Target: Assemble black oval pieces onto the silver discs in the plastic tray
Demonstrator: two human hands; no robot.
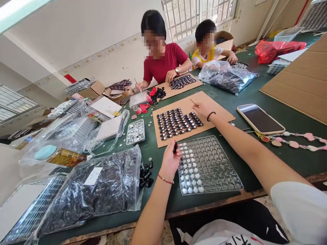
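My left hand pinches a small glossy black piece at the left edge of a clear plastic tray. White round discs fill the tray's left-hand cups. My right hand holds a thin wooden stick over a cardboard sheet; the stick's far end is too small to make out. Rows of black pieces with white discs on them lie on that cardboard. Left of it stands a small clear box of silvery-white discs.
A large bag of black pieces lies at the left, with loose black pieces beside it. A phone with a beaded strap is at the right. Across the table a person in red works at another cardboard sheet; a second person sits alongside.
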